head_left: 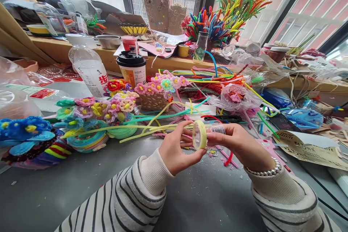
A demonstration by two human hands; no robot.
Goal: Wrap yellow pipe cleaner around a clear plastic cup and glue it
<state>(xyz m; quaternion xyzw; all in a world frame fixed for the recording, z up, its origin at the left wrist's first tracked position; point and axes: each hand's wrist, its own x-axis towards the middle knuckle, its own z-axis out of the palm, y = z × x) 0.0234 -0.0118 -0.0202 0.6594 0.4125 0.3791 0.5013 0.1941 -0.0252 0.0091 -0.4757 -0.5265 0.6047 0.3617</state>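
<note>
Between my hands, above the grey table, is a ring wound with pale yellow pipe cleaner (199, 135). A clear plastic piece with a barcode label (218, 130) shows right beside it; whether they are joined I cannot tell. My left hand (178, 148) grips the ring from the left, thumb at its lower edge and fingers behind. Thumb and fingers of my right hand (236, 141) pinch at the ring's right side, near the barcode. Long yellow pipe cleaners (152, 129) lie behind my left hand. A short red pipe cleaner (228, 159) lies below my right hand.
Fuzzy-flower pots (87, 139) and a flower basket (153, 101) stand left and behind. A plastic bottle (88, 67) and lidded cup (131, 68) rise at the back left. Loose pipe cleaners, brown sandpaper (312, 152) and a black cable (322, 185) lie right. Bundled pipe cleaners (209, 25) stand on the sill.
</note>
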